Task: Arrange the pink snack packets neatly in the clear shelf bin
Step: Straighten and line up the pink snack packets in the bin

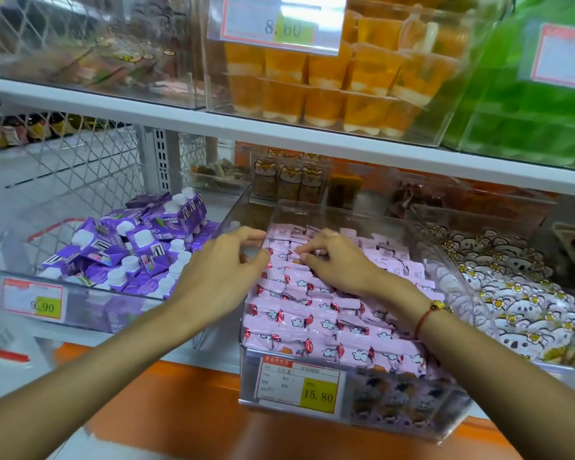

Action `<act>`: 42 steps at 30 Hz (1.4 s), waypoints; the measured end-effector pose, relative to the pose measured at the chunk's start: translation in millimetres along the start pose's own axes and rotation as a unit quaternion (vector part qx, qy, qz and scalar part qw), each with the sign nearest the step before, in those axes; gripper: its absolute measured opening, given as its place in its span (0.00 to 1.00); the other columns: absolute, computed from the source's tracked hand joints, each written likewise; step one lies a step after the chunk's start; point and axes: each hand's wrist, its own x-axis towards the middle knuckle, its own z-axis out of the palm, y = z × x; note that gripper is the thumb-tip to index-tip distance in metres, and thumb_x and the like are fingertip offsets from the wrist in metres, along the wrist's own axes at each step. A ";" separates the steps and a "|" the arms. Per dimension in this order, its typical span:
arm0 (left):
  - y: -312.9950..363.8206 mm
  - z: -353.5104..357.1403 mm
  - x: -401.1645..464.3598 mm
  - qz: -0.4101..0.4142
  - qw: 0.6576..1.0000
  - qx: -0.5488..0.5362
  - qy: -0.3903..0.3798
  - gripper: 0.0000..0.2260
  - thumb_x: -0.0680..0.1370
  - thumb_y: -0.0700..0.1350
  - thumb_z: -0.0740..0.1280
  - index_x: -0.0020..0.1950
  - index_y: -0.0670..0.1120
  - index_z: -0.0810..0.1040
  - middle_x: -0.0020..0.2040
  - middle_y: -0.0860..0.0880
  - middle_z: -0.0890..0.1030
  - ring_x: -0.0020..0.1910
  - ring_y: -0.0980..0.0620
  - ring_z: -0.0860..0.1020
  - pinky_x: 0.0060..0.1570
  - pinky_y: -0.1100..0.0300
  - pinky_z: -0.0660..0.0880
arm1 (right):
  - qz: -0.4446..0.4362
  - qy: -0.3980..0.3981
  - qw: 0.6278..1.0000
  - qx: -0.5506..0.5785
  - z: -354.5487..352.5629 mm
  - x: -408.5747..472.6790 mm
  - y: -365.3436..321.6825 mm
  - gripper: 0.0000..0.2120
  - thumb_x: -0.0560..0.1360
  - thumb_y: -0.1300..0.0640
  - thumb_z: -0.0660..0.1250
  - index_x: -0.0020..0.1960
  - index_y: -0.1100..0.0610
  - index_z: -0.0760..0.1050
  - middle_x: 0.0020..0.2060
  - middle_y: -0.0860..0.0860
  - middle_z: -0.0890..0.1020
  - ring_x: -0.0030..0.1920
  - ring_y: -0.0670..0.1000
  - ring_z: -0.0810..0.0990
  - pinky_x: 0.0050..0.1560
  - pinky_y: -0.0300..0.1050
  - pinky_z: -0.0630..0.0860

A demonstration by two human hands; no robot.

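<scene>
Right hand (337, 260) pinches one of the pink snack packets (316, 313) mid-pile in the clear shelf bin (352, 214); left hand (228, 260), fingers curled, grips its left wall. Packets look light, crinkly and slippery, best pinched by the ends.

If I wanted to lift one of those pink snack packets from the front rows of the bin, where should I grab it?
Probably from above, pinching across the short width of a pink snack packet. They lie flat and packed side by side, so their ends and undersides are blocked, and the clear shelf bin walls close off the sides. Only the top faces are exposed.
</scene>
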 end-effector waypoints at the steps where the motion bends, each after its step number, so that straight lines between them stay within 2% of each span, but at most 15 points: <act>1: 0.7 0.8 -1.9 -0.011 1.000 -0.021 -0.011 0.18 0.75 0.48 0.67 0.65 0.53 0.73 0.56 0.58 0.78 0.49 0.57 0.78 0.57 0.55 0.73 | 0.014 -0.017 0.999 0.031 1.2 -2.6 0.7 0.13 0.79 0.54 0.62 0.62 0.55 0.77 0.49 0.47 0.70 0.58 0.53 0.72 0.53 0.40 0.67; 3: 1.8 2.6 -6.6 -0.026 0.998 -0.040 -0.027 0.22 0.74 0.46 0.69 0.67 0.53 0.70 0.53 0.60 0.75 0.47 0.58 0.76 0.54 0.58 0.72 | 0.032 -0.043 0.997 0.049 3.4 -7.1 0.8 0.15 0.80 0.54 0.60 0.66 0.53 0.74 0.55 0.49 0.68 0.64 0.54 0.67 0.65 0.49 0.66; 6: 2.7 0.7 -8.4 -0.011 0.998 -0.039 -0.053 0.23 0.75 0.36 0.65 0.68 0.51 0.69 0.54 0.57 0.74 0.52 0.54 0.75 0.53 0.58 0.73 | 0.045 -0.070 0.996 0.032 -0.7 -9.8 -3.3 0.16 0.81 0.54 0.59 0.68 0.52 0.71 0.62 0.53 0.69 0.67 0.56 0.64 0.69 0.54 0.62; 9: 2.4 -6.3 -6.5 -0.018 0.994 -0.076 -0.081 0.23 0.74 0.31 0.64 0.66 0.48 0.70 0.53 0.56 0.75 0.49 0.55 0.76 0.53 0.53 0.76 | 0.046 -0.086 0.995 0.033 -2.0 -12.3 -12.4 0.17 0.81 0.54 0.59 0.69 0.53 0.70 0.64 0.56 0.68 0.67 0.56 0.65 0.69 0.49 0.63; 12: -1.3 -13.0 -0.5 -0.022 0.993 -0.074 -0.093 0.21 0.74 0.31 0.65 0.62 0.50 0.69 0.47 0.62 0.72 0.44 0.62 0.75 0.44 0.59 0.75 | 0.033 -0.101 0.994 0.008 -1.1 -10.1 -19.2 0.19 0.81 0.55 0.57 0.72 0.54 0.67 0.66 0.57 0.67 0.68 0.56 0.66 0.69 0.46 0.63; 14: -2.5 -17.0 2.1 -0.014 0.992 -0.056 -0.112 0.20 0.73 0.33 0.67 0.60 0.50 0.68 0.50 0.60 0.73 0.44 0.63 0.74 0.40 0.66 0.73 | 0.019 -0.116 0.993 0.021 -5.6 -10.2 -21.0 0.21 0.81 0.59 0.58 0.73 0.56 0.63 0.69 0.57 0.66 0.63 0.50 0.71 0.61 0.37 0.68; 17: -2.9 -20.7 2.7 -0.009 0.993 -0.019 -0.116 0.24 0.72 0.41 0.73 0.65 0.47 0.69 0.57 0.55 0.74 0.50 0.60 0.74 0.48 0.66 0.73 | 0.010 -0.078 0.996 0.034 -15.3 -18.5 -17.3 0.22 0.80 0.60 0.60 0.73 0.55 0.63 0.70 0.56 0.68 0.54 0.48 0.76 0.50 0.36 0.71; 19: 0.9 -21.4 6.7 0.039 0.996 0.065 -0.051 0.26 0.72 0.48 0.73 0.68 0.47 0.68 0.60 0.54 0.74 0.58 0.55 0.74 0.57 0.59 0.72 | 0.008 -0.036 0.998 -0.060 -20.9 -26.6 -12.6 0.23 0.79 0.56 0.60 0.73 0.52 0.63 0.69 0.56 0.69 0.63 0.56 0.72 0.59 0.48 0.69; 21: 13.9 -21.1 17.7 0.120 0.987 0.105 -0.001 0.20 0.74 0.47 0.71 0.65 0.50 0.72 0.61 0.52 0.76 0.58 0.53 0.75 0.58 0.54 0.72 | 0.015 -0.012 0.993 -0.112 -26.4 -34.1 -8.9 0.23 0.79 0.52 0.60 0.74 0.51 0.62 0.72 0.54 0.66 0.71 0.56 0.63 0.66 0.51 0.65; 23: 28.3 -15.6 33.8 0.169 0.979 0.106 -0.042 0.14 0.75 0.41 0.68 0.60 0.52 0.77 0.57 0.53 0.79 0.54 0.57 0.77 0.55 0.57 0.74 | 0.021 -0.002 0.993 -0.120 -29.6 -41.2 -6.5 0.23 0.79 0.48 0.59 0.73 0.51 0.63 0.72 0.53 0.65 0.70 0.55 0.64 0.66 0.52 0.66; 26: 35.7 4.2 56.9 0.185 0.958 0.188 -0.112 0.16 0.76 0.36 0.63 0.59 0.53 0.79 0.55 0.54 0.81 0.54 0.56 0.78 0.55 0.56 0.75 | 0.013 -0.038 0.989 -0.141 -26.4 -49.8 -1.0 0.22 0.81 0.47 0.54 0.74 0.51 0.63 0.73 0.52 0.63 0.71 0.54 0.64 0.68 0.49 0.65; 30: 25.4 22.8 75.0 0.176 0.915 0.321 -0.172 0.12 0.76 0.42 0.66 0.58 0.54 0.80 0.57 0.53 0.81 0.56 0.51 0.78 0.57 0.50 0.75 | 0.013 -0.065 0.989 -0.135 -22.8 -52.6 4.0 0.22 0.82 0.47 0.49 0.75 0.49 0.61 0.74 0.51 0.63 0.73 0.52 0.61 0.69 0.45 0.60; 36: 28.9 21.5 88.1 0.180 0.876 0.361 -0.263 0.11 0.76 0.47 0.68 0.58 0.55 0.80 0.57 0.57 0.81 0.57 0.55 0.77 0.58 0.57 0.72 | 0.015 -0.065 0.989 -0.131 -22.2 -51.4 7.0 0.21 0.82 0.47 0.50 0.74 0.49 0.63 0.72 0.50 0.65 0.71 0.53 0.63 0.68 0.48 0.62; 39: 35.7 16.9 97.6 0.157 0.889 0.290 -0.318 0.13 0.77 0.44 0.67 0.61 0.49 0.79 0.59 0.52 0.79 0.57 0.54 0.76 0.58 0.58 0.72 | 0.011 -0.041 0.990 -0.133 -20.5 -52.9 7.4 0.21 0.82 0.47 0.51 0.73 0.49 0.64 0.73 0.50 0.64 0.71 0.53 0.62 0.69 0.48 0.62; 42: 37.7 16.7 100.0 0.170 0.910 0.236 -0.296 0.12 0.77 0.44 0.68 0.60 0.48 0.79 0.55 0.53 0.79 0.52 0.55 0.75 0.54 0.58 0.72 | -0.012 0.008 0.988 -0.154 -21.5 -53.4 5.2 0.20 0.82 0.48 0.52 0.71 0.50 0.67 0.72 0.50 0.66 0.71 0.53 0.63 0.67 0.46 0.62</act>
